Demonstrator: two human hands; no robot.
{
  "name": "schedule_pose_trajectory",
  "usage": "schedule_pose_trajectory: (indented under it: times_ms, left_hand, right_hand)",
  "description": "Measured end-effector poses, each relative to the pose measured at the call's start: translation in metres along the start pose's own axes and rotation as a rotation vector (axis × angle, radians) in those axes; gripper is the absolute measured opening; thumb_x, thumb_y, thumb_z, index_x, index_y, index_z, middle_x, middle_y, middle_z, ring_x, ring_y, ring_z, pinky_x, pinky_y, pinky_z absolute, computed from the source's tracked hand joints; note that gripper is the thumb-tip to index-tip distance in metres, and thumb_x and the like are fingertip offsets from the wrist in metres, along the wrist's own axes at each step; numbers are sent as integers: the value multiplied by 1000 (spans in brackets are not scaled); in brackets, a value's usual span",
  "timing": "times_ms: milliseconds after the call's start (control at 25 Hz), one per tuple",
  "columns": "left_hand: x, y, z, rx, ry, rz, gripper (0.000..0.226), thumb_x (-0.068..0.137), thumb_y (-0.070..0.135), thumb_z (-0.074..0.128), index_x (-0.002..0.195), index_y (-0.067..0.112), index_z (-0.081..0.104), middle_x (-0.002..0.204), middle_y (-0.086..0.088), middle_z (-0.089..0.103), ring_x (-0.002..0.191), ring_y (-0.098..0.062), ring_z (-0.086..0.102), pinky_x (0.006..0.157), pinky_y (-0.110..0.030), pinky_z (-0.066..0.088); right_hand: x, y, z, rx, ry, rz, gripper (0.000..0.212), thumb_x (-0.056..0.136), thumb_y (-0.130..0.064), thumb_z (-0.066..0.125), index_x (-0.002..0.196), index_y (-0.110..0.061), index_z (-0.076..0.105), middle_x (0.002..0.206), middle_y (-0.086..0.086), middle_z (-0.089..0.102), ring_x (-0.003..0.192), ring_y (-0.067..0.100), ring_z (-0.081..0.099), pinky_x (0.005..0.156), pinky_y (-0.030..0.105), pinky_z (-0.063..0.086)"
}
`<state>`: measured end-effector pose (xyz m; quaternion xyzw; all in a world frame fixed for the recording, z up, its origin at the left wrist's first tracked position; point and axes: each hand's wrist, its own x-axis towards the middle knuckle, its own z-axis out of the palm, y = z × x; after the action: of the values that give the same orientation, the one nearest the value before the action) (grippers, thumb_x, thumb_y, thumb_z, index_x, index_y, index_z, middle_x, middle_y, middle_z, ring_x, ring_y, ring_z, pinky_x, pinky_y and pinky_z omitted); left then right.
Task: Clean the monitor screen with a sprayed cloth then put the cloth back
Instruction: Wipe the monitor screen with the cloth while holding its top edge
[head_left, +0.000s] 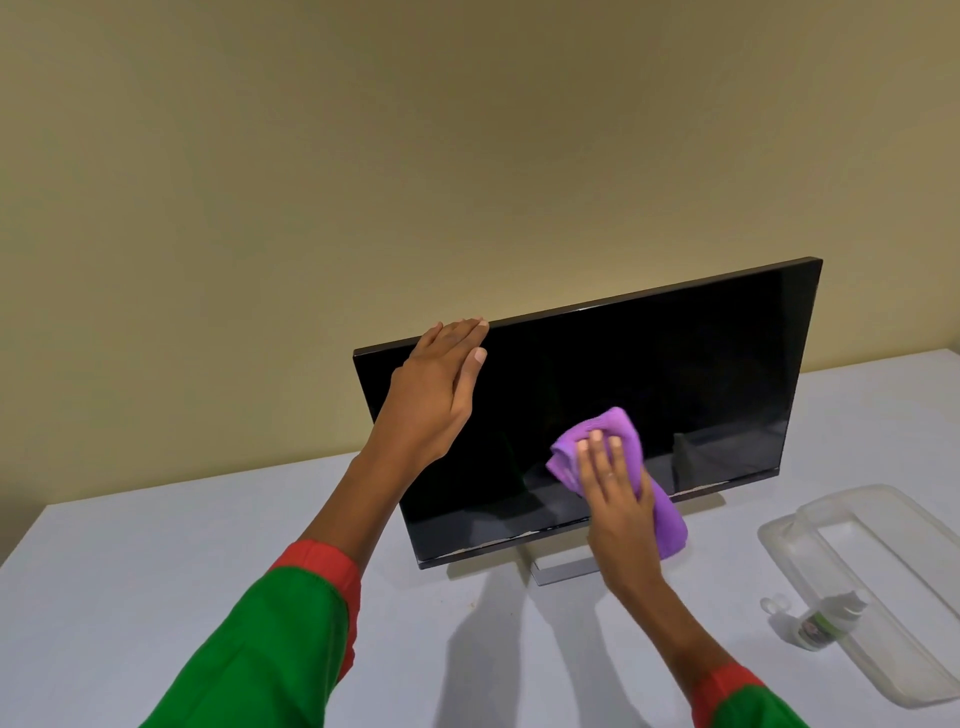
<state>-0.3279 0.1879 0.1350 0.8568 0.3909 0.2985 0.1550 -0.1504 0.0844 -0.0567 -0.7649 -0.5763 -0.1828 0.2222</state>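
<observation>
Underfoot, so to speak: pale grey-white table (182, 571), matte, running back to a plain beige wall (363, 130). Upright near the wall edge, black monitor (649, 374) on a slim silver stand (558, 569), dark screen facing the camera, long axis running left to right and rising toward the right in this tilted view. Steadying the top left edge, left hand (441, 384), fingers straight and together across the bezel, thumb laid on the glass, green sleeve (249, 654) with red cuff behind. Pressing flat on the lower middle of the screen, right hand (615, 488), fingers straight and slightly spread over a purple cloth (618, 441). Bunched and folded, cloth lying against the glass, long axis slanting from upper left down to lower right, lower end hanging past the bottom bezel beside the stand. Off to the right on the table, well apart from the monitor, clear plastic tray (779, 535), long side running diagonally toward the near right corner. Lying on its side at the tray's left rim, small spray bottle (815, 621), pale cap end toward the left.
</observation>
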Motion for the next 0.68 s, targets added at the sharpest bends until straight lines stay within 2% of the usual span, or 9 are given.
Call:
schedule_pose_trajectory:
  times_ms: [80,160,240,360,480,520,600,680]
  left_hand:
    - [0,0,0,15,2,7,39,99,31,31,136,26,41,146,6,41,141,-15,23,109,-27,20]
    - [0,0,0,31,5,15,39,99,30,31,136,25,42,146,5,42,141,-15,24,110,-26,20]
    - [0,0,-1,35,2,15,39,99,30,31,136,25,42,146,5,41,141,-15,24,110,-26,20]
    - [-1,0,-1,33,-5,19,40,99,31,30,137,26,41,146,7,40,141,-14,23,108,-26,20]
    - [0,-2,1,33,-4,21,40,99,32,30,137,26,40,147,7,40,141,-14,22,109,-25,19]
    - [1,-3,1,29,-1,15,40,99,32,29,137,26,40,147,7,40,141,-14,22,109,-27,20]
    - [2,-4,2,17,7,2,40,99,32,30,137,26,41,146,7,40,141,-14,22,110,-31,23]
    - [2,-4,2,22,14,10,40,99,32,30,137,26,41,146,6,41,141,-14,23,110,-29,22]
  right_hand:
    - [8,-9,-1,-45,34,-183,59,89,4,19,145,-14,28,150,7,38,148,18,-1,105,50,37]
    - [28,-5,-9,-101,89,-281,60,95,-1,2,147,-17,26,152,4,33,147,19,10,111,48,25]
    - [46,8,-20,-139,133,-307,64,92,4,6,150,-18,21,155,2,27,146,20,17,112,48,21]
    - [48,36,-26,-133,157,-211,77,78,8,24,151,-18,17,156,1,22,145,19,19,111,47,23]
    - [26,48,-16,-58,119,-5,88,71,21,36,149,-13,17,155,7,22,144,27,22,104,53,35]
    - [15,47,-11,-67,97,-7,86,70,21,36,148,-11,20,154,8,23,143,29,24,101,54,40]
    - [-6,39,1,-145,71,-180,74,77,13,27,147,-12,24,153,7,30,144,28,23,103,53,39]
    - [-13,32,9,-202,43,-399,63,90,8,15,148,-15,22,154,4,32,145,25,17,110,52,26]
